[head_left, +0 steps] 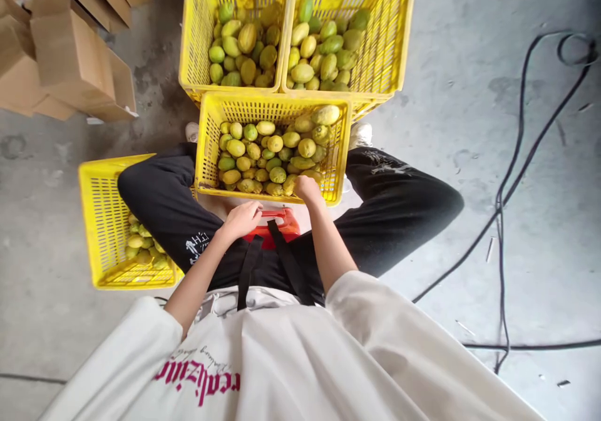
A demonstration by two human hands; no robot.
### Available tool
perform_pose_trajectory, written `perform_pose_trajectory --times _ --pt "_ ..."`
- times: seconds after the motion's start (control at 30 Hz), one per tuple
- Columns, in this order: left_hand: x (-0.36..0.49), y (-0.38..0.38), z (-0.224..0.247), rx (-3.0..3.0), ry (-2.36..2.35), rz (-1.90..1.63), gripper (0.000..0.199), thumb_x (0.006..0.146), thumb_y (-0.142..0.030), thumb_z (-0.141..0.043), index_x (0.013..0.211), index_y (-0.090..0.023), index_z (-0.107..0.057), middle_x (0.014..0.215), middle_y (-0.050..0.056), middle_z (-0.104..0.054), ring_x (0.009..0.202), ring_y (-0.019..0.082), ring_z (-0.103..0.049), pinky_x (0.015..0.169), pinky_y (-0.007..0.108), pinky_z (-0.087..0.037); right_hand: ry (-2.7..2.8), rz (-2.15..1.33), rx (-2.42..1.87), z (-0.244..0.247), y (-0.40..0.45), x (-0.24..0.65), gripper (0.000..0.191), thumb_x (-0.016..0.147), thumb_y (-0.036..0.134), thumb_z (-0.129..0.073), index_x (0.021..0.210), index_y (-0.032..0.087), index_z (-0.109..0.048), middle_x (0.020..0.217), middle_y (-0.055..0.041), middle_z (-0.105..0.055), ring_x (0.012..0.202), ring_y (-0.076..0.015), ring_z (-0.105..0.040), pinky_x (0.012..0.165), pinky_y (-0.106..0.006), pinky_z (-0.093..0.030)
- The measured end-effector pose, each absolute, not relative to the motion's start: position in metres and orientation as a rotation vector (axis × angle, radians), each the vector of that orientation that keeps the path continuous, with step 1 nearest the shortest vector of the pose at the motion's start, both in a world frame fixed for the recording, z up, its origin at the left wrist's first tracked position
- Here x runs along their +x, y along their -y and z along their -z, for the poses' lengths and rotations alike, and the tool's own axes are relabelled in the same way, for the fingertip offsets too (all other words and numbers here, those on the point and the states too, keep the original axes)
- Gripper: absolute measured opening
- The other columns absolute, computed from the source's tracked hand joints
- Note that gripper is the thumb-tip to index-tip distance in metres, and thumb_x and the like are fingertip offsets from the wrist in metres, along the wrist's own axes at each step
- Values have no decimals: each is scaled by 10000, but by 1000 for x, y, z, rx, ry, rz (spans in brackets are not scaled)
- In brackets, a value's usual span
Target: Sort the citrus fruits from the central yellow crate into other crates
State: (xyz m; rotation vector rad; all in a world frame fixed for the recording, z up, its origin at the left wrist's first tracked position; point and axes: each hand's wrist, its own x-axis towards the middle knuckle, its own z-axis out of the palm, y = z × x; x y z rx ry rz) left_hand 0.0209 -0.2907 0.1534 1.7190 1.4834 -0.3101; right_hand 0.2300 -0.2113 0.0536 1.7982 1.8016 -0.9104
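In front of me is a yellow plastic crate (345, 151) holding many oval yellow-green fruits (267, 151), a few larger ones toward its right side. Over the near right part of this crate, my right hand (307, 189) is closed among the fruits; its fingertips and whatever they grip are hidden. Outside the crate's near wall, my left hand (241, 219) has its fingers curled together beside a red plastic object (286, 220) between my thighs. I cannot make out anything in that hand.
Two more yellow crates (399, 51) of similar fruit stand beyond the near one. Another yellow crate (101, 220), tilted, holds fruit left of my leg. Cardboard boxes (75, 51) lie at upper left. Black cables (500, 205) run over the concrete floor at right.
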Motion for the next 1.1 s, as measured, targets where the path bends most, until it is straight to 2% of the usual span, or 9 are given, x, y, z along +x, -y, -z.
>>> perform_pose_trajectory --times 0.13,0.2,0.3,0.47,0.63,0.77,0.87,1.0,1.1 --pt "18 242 -132 1772 -1497 462 361 1023 -229 -454 1304 -96 -639 1366 204 -669 1301 335 -629 1121 458 -478 -1938 868 1701 -29 197 233 368 1075 288 -599 1422 168 -589 1421 -131 -603 1200 -258 -639 1007 -431 -541" --pt "14 228 -120 1780 -1524 513 392 1022 -221 -438 1339 -73 -615 1406 231 -628 1358 348 -580 1150 470 -444 -1975 839 1643 -18 199 233 437 1053 290 -633 1461 160 -547 1444 -143 -565 1222 -281 -613 1001 -445 -537" --pt "4 222 -99 1726 -1556 583 401 1038 -246 -418 1357 -95 -609 1415 216 -624 1356 315 -582 1132 425 -456 -1987 786 1588 -5 200 231 483 1039 297 -651 1485 170 -517 1479 -151 -520 1221 -291 -596 970 -437 -545" --pt "-11 218 -66 1580 -1600 647 367 1069 -364 -473 1286 -126 -647 1340 154 -674 1259 259 -641 1083 452 -506 -1987 730 1518 9 190 221 372 1040 298 -660 1373 145 -598 1461 -150 -538 1147 -260 -633 938 -413 -566" --pt "-21 194 -32 1553 -1665 576 431 1036 -371 -573 1397 -135 -580 1488 168 -558 1402 298 -524 1170 519 -441 -2009 695 1466 15 188 217 383 1036 263 -662 1386 125 -589 1409 -150 -584 1163 -266 -643 946 -414 -567" --pt "-24 186 2 1482 -1573 550 466 983 -381 -686 1393 -179 -597 1483 127 -575 1339 287 -579 1141 538 -485 -2036 717 1437 13 188 221 484 967 137 -664 1429 50 -544 1411 -225 -579 1123 -292 -674 895 -366 -541" --pt "-22 186 25 1398 -1535 557 462 975 -383 -704 1382 -187 -610 1463 118 -592 1305 284 -607 1103 529 -527 -2059 761 1419 9 185 225 615 880 86 -699 1465 53 -516 1491 -262 -519 1105 -310 -689 842 -340 -518" --pt "-18 187 43 1288 -1553 579 495 968 -367 -715 1413 -192 -583 1461 124 -581 1288 286 -613 1076 528 -549 -2031 842 1416 4 180 231 746 810 167 -811 1492 115 -514 1560 -244 -469 1062 -305 -706 802 -323 -513" --pt "-15 186 45 1230 -1573 538 490 968 -360 -714 1408 -188 -583 1462 124 -576 1291 288 -607 1080 534 -544 -1995 929 1404 -2 173 237 728 824 324 -856 1478 178 -572 1555 -212 -494 1110 -329 -699 842 -335 -527"
